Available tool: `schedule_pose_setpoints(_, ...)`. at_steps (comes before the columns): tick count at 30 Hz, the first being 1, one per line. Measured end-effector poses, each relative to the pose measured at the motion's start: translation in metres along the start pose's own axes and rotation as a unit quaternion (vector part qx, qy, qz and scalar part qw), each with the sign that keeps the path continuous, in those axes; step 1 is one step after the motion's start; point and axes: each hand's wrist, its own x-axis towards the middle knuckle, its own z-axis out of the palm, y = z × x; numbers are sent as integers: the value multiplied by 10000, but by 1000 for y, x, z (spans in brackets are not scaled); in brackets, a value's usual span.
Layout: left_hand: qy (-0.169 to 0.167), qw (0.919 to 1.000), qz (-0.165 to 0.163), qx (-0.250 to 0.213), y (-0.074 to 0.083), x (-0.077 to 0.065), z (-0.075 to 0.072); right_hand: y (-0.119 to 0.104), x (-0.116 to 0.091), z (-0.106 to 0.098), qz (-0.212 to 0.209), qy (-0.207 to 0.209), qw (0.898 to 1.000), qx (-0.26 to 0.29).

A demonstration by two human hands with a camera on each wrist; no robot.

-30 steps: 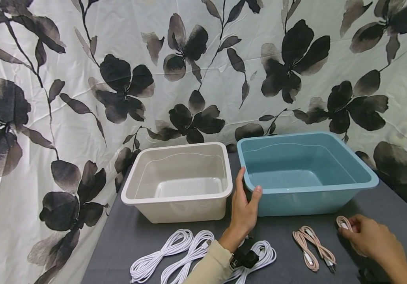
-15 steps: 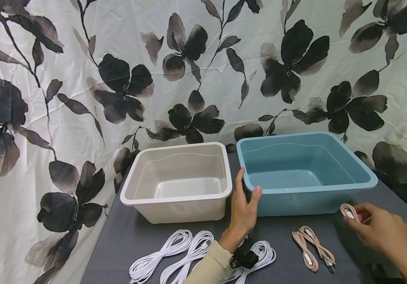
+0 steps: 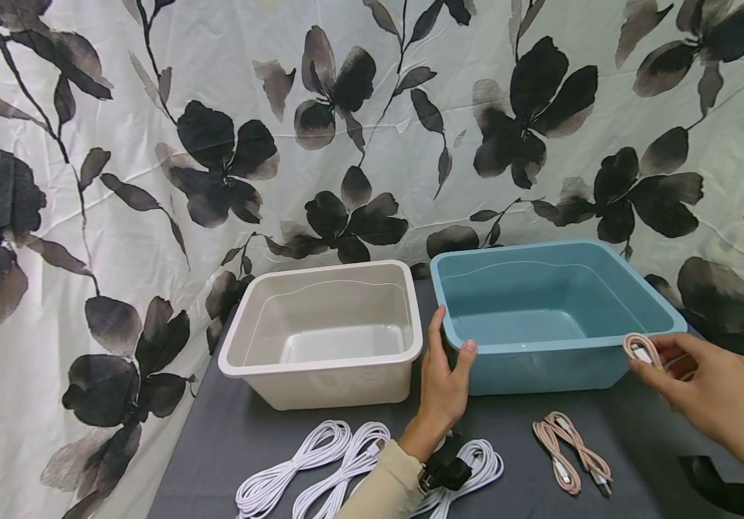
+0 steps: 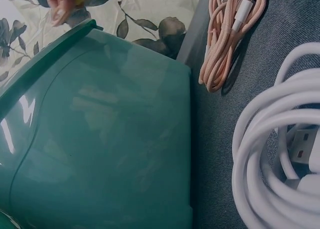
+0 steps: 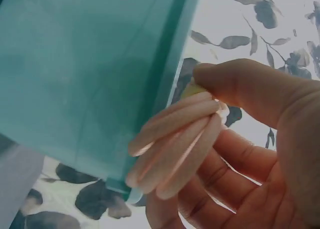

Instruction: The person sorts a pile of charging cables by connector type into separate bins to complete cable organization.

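Note:
My right hand (image 3: 712, 382) pinches a bundled pink charging cable (image 3: 641, 351) between thumb and fingers, in front of the right end of the blue tub (image 3: 541, 367). In the right wrist view the loops of the cable (image 5: 175, 144) stick out from the fingers near the tub's rim (image 5: 175, 64). My left hand (image 3: 445, 386) rests against the tub's front left corner, index finger extended along the side and thumb at the front wall. Another bundled pink cable (image 3: 572, 454) lies on the table before the tub; its pale connector shows in the left wrist view.
A beige tub (image 3: 326, 386) stands left of the blue one. Several bundled white cables (image 3: 339, 461) lie in front of it, partly covered by the left forearm. The dark table cloth (image 3: 197, 461) runs back to a flowered curtain (image 3: 346, 144).
My right hand has lifted the pink cable from the table and carried it upward, to the height of the blue tub's rim. My left hand stays at the tub's corner.

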Motion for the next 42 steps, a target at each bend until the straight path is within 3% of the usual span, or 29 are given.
schedule_pose_setpoints(6,-15,10000,-6,-15,-1,0,-1,-5,9,-2,-142,27,9995,294)
schedule_pose_setpoints(22,28,10000,-9,-20,0,-2,0,-20,37,-8,-571,110,9974,416)
schedule_pose_setpoints(42,32,10000,-24,-55,0,-2,0,-29,88,2,-815,-460,9855,1415)
